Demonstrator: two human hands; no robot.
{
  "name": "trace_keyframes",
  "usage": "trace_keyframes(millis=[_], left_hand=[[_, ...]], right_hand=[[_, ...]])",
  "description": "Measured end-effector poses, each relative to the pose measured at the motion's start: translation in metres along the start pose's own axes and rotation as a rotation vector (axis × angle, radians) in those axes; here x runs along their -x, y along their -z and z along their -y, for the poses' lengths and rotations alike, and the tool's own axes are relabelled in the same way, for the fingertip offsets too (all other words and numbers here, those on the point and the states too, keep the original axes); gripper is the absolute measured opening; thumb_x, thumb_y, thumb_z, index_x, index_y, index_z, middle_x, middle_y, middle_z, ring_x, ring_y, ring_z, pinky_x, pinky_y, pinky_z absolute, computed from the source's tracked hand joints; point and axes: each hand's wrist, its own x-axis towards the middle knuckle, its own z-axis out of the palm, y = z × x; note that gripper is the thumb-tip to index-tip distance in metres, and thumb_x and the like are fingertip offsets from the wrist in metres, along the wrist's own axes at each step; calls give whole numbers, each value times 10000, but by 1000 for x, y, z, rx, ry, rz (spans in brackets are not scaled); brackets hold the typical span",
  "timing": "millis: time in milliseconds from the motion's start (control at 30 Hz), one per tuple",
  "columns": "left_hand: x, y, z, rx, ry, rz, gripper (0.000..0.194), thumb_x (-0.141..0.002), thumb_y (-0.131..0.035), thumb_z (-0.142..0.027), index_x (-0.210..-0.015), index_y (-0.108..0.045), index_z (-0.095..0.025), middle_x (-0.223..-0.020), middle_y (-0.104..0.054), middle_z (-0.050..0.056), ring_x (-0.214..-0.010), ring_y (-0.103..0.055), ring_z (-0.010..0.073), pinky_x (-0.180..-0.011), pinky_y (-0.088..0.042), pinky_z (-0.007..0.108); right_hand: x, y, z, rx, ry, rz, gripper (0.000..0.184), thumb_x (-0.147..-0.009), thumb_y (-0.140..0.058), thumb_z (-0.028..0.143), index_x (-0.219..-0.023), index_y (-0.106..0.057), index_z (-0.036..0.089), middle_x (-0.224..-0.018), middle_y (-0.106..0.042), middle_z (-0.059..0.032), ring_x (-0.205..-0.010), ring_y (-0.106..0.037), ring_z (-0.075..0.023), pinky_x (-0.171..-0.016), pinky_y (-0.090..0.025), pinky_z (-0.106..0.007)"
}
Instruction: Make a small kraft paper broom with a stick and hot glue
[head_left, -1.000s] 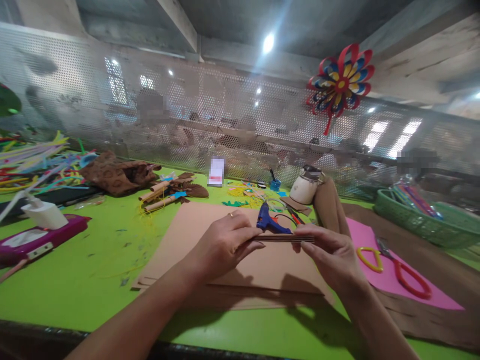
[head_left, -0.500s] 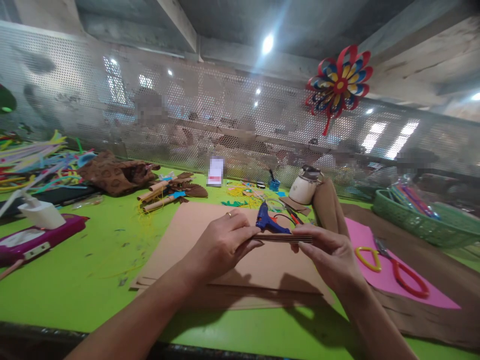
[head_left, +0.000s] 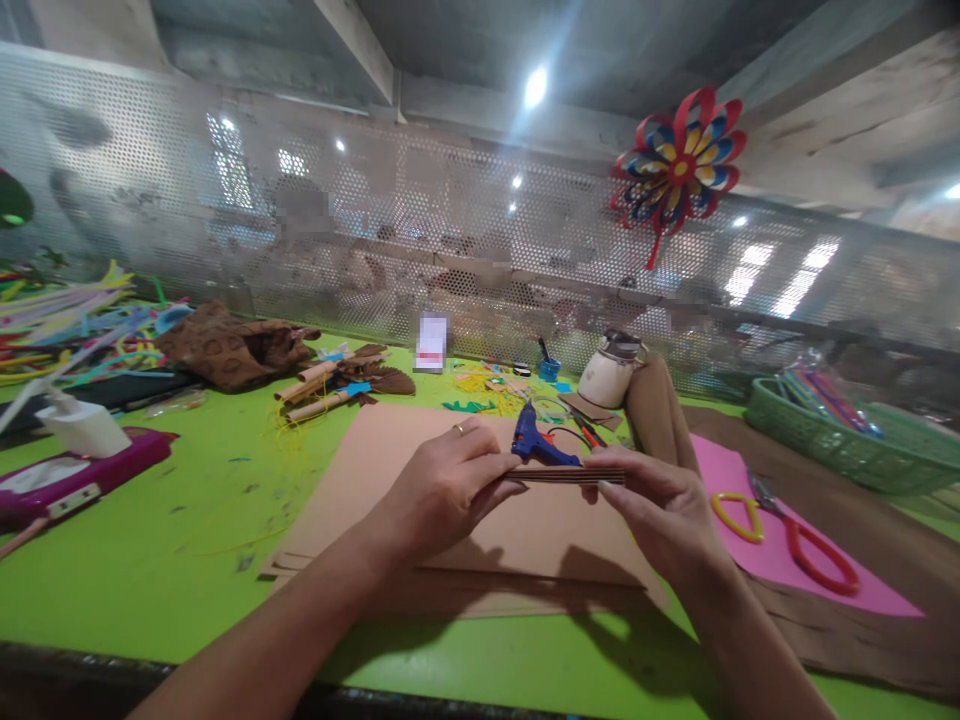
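My left hand (head_left: pixel 442 490) and my right hand (head_left: pixel 660 510) each pinch one end of a thin stack of brown paper strips (head_left: pixel 566 476), held level above a pile of brown paper sheets (head_left: pixel 525 530) on the green table (head_left: pixel 187 500). A ring shows on my left hand. Just behind the strips lies a blue glue gun (head_left: pixel 536 445).
Red and yellow scissors (head_left: pixel 787 535) lie on a pink sheet (head_left: pixel 750 540) at right, with a green basket (head_left: pixel 847 445) behind. A white kettle (head_left: pixel 609 372), rolled brown paper (head_left: pixel 660 415), coloured strips (head_left: pixel 75 320), a magenta case (head_left: pixel 75 475) and a hanging pinwheel (head_left: pixel 679 165) surround the sheets.
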Motion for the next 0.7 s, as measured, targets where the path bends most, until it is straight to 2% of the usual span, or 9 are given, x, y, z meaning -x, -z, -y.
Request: trace_keyframes(millis=[700], left_hand=[[1,-2,-1,-1,11,39,188,-858,-505,-283,-955,-622,-172,-764,-571,39,-741,-489,136,-699,-415,284]], right_hand=[[1,0,0,-28,-18,-18,183,-745,-645,203,-915,-708,224,-797,-669,-46,-702,-594,-164,-647,-495,-304]])
